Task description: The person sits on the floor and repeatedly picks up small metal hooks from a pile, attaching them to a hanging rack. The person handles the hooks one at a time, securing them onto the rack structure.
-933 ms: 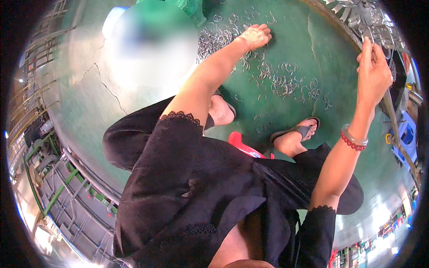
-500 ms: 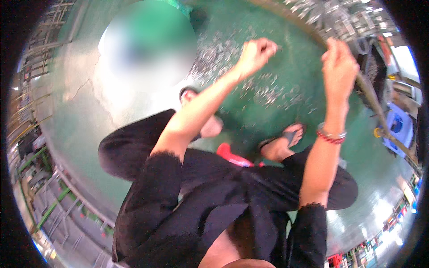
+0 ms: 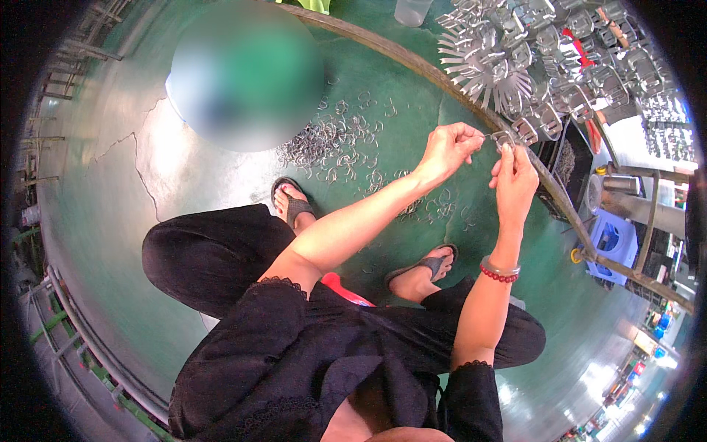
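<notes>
Leftmost, heap of loose curved metal hooks (image 3: 317,144) on green floor (image 3: 390,44); next, left hand (image 3: 445,156), thumb and fingertips narrowed on thin hook (image 3: 482,138); just beside, small bracket (image 3: 503,138) in pinch of right hand (image 3: 514,177); farther right, crowded metal brackets (image 3: 574,66); then blue plastic stool (image 3: 613,239).

The floor (image 3: 390,51) was deep green, crossed at the left by a dark, branching crack (image 3: 143,179). The scattered metal rings (image 3: 317,144) looked silver-grey, as did the metal piece (image 3: 502,138) at the right hand (image 3: 515,177). The hanging metal parts (image 3: 541,85) shone silver, with a bright red strip (image 3: 578,48) among them, above a brown rail (image 3: 412,56). The shirt (image 3: 258,353) was black with scalloped lace cuffs, the trousers (image 3: 213,254) plain black, the sandals (image 3: 423,264) dark grey. A red beaded bracelet (image 3: 500,276) sat beside a pale bangle (image 3: 498,268). One stool (image 3: 613,239) was violet-blue.
</notes>
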`<act>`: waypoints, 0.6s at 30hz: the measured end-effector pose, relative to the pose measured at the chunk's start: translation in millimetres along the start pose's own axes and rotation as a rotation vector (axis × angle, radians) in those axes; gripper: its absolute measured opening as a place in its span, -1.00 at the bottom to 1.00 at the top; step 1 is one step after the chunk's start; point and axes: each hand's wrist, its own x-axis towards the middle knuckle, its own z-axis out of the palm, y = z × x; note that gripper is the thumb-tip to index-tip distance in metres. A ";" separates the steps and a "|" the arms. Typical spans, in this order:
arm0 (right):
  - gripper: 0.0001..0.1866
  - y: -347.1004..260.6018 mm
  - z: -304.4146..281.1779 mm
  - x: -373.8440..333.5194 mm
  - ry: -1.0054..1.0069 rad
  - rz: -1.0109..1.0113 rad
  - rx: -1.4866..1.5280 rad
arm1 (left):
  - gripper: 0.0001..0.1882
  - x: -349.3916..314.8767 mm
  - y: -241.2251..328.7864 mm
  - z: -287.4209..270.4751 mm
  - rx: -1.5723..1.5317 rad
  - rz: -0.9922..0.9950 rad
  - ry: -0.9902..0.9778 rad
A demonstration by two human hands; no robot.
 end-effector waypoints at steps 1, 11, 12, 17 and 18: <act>-0.74 0.7 0.9 -1.1 -0.001 -0.010 0.018 | -0.81 1.0 0.9 -0.2 0.002 -0.004 -0.007; -0.78 4.9 -2.3 2.8 -0.098 0.089 0.189 | -0.79 -0.9 22.8 -6.7 0.075 0.073 -0.214; -0.78 5.3 -3.3 2.8 -0.114 0.089 0.203 | -0.78 -2.7 26.7 -9.0 0.109 0.074 -0.227; -0.80 0.8 -9.1 5.8 -0.094 0.050 0.137 | -0.79 2.8 21.0 -17.0 0.214 0.074 -0.302; -0.79 -0.3 -8.6 7.6 -0.061 0.014 0.079 | -0.79 5.3 21.7 -18.0 0.222 0.084 -0.321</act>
